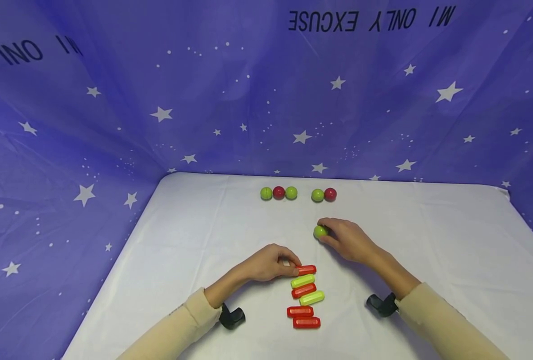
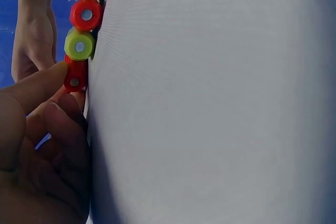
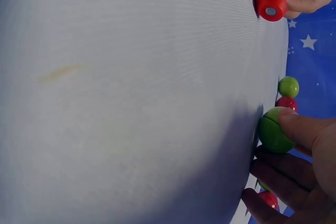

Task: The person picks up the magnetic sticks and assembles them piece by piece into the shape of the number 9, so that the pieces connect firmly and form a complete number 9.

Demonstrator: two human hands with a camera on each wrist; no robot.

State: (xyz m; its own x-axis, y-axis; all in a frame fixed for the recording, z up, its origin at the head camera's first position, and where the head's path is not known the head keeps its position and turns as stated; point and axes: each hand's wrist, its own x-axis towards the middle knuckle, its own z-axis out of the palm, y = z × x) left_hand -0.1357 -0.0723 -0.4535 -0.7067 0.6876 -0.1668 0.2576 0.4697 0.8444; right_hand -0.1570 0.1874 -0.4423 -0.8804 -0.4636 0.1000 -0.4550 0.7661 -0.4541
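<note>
Curled thumb and fingers of the right hand (image 1: 349, 241) clamp a green ball (image 1: 320, 232) down at the white cloth (image 1: 194, 225), while on my feeds the left hand (image 1: 266, 264) pinches the left end of a red rod (image 1: 309, 270), nearer the person than that ball and slightly to its left. I count six balls: four green, two red. Five of them form a row beyond the held ball: a trio (image 1: 278, 192) of green, red, green set off to its left, then, past a gap, a far green ball (image 1: 317, 195) and a far red ball (image 1: 330, 194) side by side, roughly straight beyond it. I count six rods, four red and two yellow-green. All lie crosswise in a column on the held ball's near side; going away from it I read red, yellow-green, red, yellow-green, then a wider gap and two red rods (image 1: 306, 323).
</note>
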